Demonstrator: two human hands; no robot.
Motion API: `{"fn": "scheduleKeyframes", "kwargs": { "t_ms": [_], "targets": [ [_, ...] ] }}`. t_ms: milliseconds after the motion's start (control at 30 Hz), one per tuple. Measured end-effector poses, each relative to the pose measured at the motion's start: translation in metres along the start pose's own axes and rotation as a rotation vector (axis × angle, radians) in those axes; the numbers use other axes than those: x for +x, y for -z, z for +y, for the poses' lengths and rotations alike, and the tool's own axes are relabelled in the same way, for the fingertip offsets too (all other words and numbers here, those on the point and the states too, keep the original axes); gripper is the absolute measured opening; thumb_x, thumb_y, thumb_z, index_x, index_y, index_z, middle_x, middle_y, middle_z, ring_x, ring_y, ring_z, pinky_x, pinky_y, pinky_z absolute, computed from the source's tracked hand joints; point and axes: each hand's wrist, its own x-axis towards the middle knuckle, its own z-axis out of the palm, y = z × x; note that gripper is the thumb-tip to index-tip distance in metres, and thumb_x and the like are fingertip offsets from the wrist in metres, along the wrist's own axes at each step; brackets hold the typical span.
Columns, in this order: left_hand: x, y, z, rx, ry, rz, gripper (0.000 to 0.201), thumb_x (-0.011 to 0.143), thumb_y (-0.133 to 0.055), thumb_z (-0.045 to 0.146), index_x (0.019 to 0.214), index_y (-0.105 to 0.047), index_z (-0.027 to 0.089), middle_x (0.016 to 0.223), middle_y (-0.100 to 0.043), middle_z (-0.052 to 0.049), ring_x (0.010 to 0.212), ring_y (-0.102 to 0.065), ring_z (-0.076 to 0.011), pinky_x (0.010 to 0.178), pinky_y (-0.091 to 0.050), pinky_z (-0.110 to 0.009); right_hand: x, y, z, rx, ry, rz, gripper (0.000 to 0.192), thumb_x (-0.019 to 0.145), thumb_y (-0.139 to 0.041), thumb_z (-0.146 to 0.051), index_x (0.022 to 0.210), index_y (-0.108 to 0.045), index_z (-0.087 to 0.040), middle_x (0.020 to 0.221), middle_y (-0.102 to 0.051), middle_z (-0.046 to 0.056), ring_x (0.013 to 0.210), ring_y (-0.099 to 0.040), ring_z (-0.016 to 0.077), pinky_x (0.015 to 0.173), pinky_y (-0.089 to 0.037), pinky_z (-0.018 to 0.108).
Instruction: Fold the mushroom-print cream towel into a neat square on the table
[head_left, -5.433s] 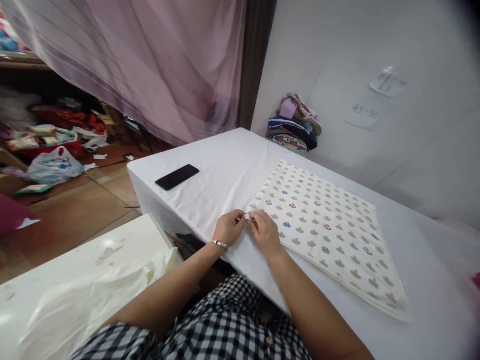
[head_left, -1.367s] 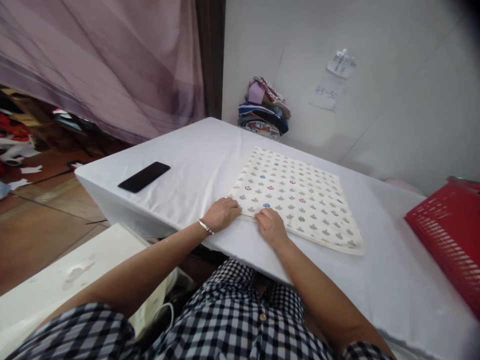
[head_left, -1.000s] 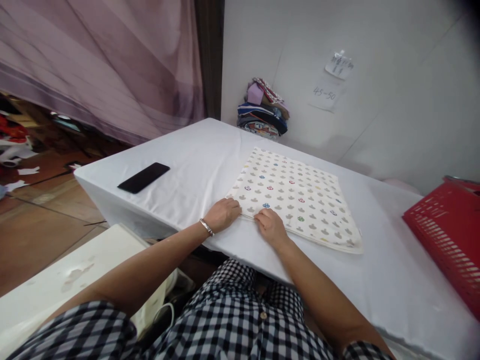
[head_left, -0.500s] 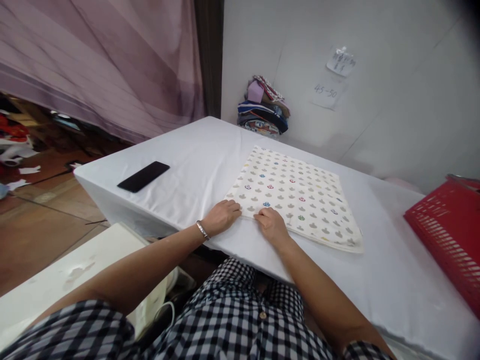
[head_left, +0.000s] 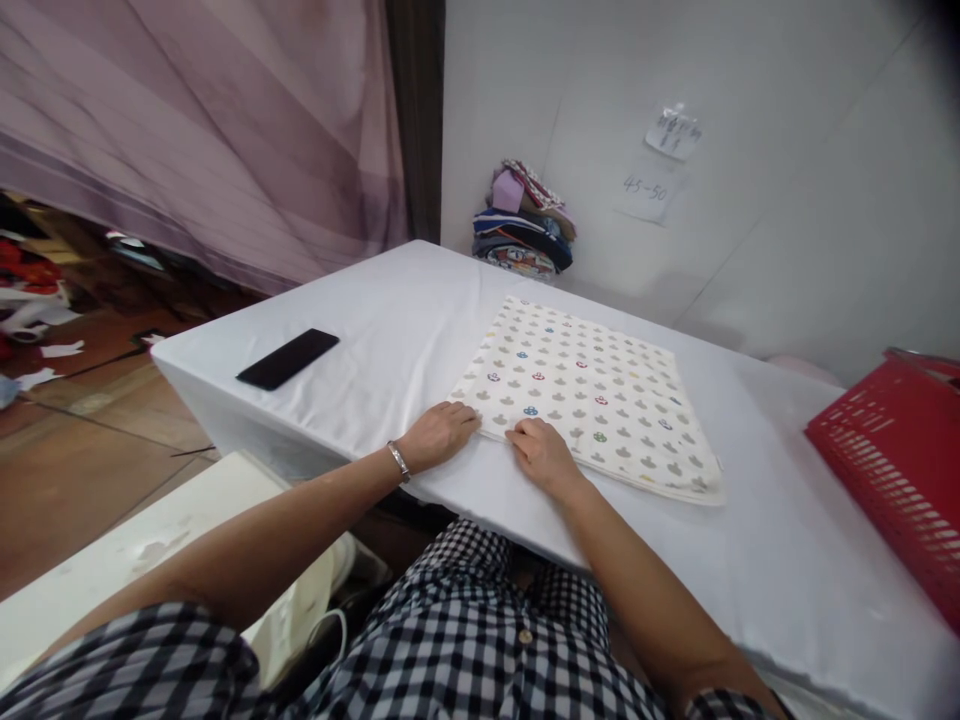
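Head view: left hand [head_left: 439,434] and right hand [head_left: 541,452] rest on the near edge of the patterned cloth [head_left: 592,398], at table [head_left: 405,320] centre; fingers curled, grip indeterminable. Red basket [head_left: 892,455] at 3 o'clock, cut off. Phone [head_left: 287,358] at 10 o'clock.

A paper sheet [head_left: 646,190] stuck on the white wall [head_left: 787,200] at about one o'clock reads "45-50", while the smaller note [head_left: 673,132] above it stays illegible.
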Motion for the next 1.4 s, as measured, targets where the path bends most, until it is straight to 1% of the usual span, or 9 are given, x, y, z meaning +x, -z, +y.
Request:
{"fn": "scheduleKeyframes", "kwargs": {
  "t_ms": [100,233,400,600,767,900,1100,1233,1400],
  "targets": [
    [0.002,0.000,-0.001,-0.024,0.041,0.016,0.021,0.088,-0.038,0.017,0.090,-0.059,0.016,0.089,-0.060,-0.005,0.081,-0.053,-0.0163,0.073,-0.041,-0.031,0.000,-0.001,-0.002,-0.007,-0.025,0.034,0.021,0.087,-0.045,-0.019,0.100,-0.062,-0.017,0.090,-0.055,0.007,0.084,-0.047,0.0179,0.073,-0.037,0.030],
    [0.004,0.005,0.001,-0.032,0.065,-0.011,0.020,0.085,-0.040,0.016,0.092,-0.059,0.016,0.089,-0.059,-0.007,0.083,-0.053,-0.0172,0.072,-0.040,-0.031,0.002,-0.005,-0.003,-0.053,-0.065,0.072,0.024,0.088,-0.042,-0.019,0.100,-0.063,-0.017,0.087,-0.056,0.007,0.082,-0.047,0.0184,0.072,-0.037,0.030],
    [0.004,0.005,0.002,-0.047,0.043,-0.030,0.016,0.085,-0.044,0.019,0.092,-0.059,0.017,0.088,-0.060,-0.006,0.083,-0.053,-0.0176,0.071,-0.039,-0.031,0.003,-0.005,-0.002,-0.078,-0.083,0.087,0.026,0.089,-0.040,-0.017,0.099,-0.064,-0.017,0.087,-0.057,0.008,0.082,-0.047,0.0184,0.072,-0.037,0.029],
    [0.009,-0.002,-0.009,0.020,0.050,0.106,0.019,0.088,-0.041,0.017,0.090,-0.061,0.017,0.088,-0.061,-0.005,0.081,-0.052,-0.0167,0.069,-0.038,-0.030,0.008,-0.007,0.002,-0.113,-0.113,0.162,0.028,0.089,-0.038,-0.014,0.103,-0.063,-0.017,0.089,-0.057,0.008,0.081,-0.045,0.0184,0.071,-0.034,0.030],
    [0.010,-0.008,-0.009,0.031,-0.016,0.056,0.020,0.089,-0.042,0.019,0.086,-0.062,0.016,0.083,-0.060,-0.005,0.081,-0.051,-0.0168,0.068,-0.037,-0.030,0.009,-0.016,0.006,-0.106,-0.069,0.080,0.025,0.088,-0.042,-0.015,0.096,-0.066,-0.020,0.085,-0.056,0.006,0.080,-0.044,0.0176,0.068,-0.033,0.029],
    [0.005,-0.008,-0.006,0.033,-0.014,0.036,0.021,0.090,-0.041,0.019,0.088,-0.061,0.016,0.086,-0.061,-0.005,0.081,-0.051,-0.0168,0.069,-0.037,-0.030,0.007,-0.017,0.006,-0.095,-0.070,0.079,0.026,0.088,-0.042,-0.014,0.096,-0.066,-0.020,0.087,-0.057,0.006,0.081,-0.044,0.0176,0.069,-0.034,0.029],
    [0.003,-0.002,-0.003,0.036,-0.008,-0.032,0.020,0.089,-0.040,0.019,0.093,-0.060,0.017,0.091,-0.061,-0.006,0.084,-0.052,-0.0172,0.073,-0.038,-0.031,0.004,-0.010,0.001,-0.107,-0.051,0.016,0.027,0.086,-0.044,-0.012,0.105,-0.061,-0.020,0.092,-0.056,0.007,0.085,-0.045,0.0185,0.069,-0.033,0.030],
    [0.001,0.002,-0.001,0.036,-0.028,-0.061,0.021,0.089,-0.040,0.017,0.100,-0.058,0.015,0.099,-0.060,-0.007,0.089,-0.051,-0.0185,0.076,-0.038,-0.033,0.002,-0.003,-0.005,-0.143,-0.060,-0.028,0.028,0.086,-0.045,-0.012,0.111,-0.057,-0.018,0.098,-0.055,0.007,0.090,-0.044,0.0199,0.071,-0.031,0.031],
    [0.001,0.005,-0.003,0.046,-0.062,-0.100,0.022,0.087,-0.041,0.013,0.103,-0.056,0.016,0.099,-0.058,-0.008,0.091,-0.051,-0.0184,0.076,-0.038,-0.032,0.005,0.005,-0.012,-0.191,-0.070,-0.051,0.022,0.088,-0.043,-0.014,0.104,-0.057,-0.018,0.095,-0.056,0.007,0.090,-0.045,0.0204,0.071,-0.030,0.032]
  ]
}}
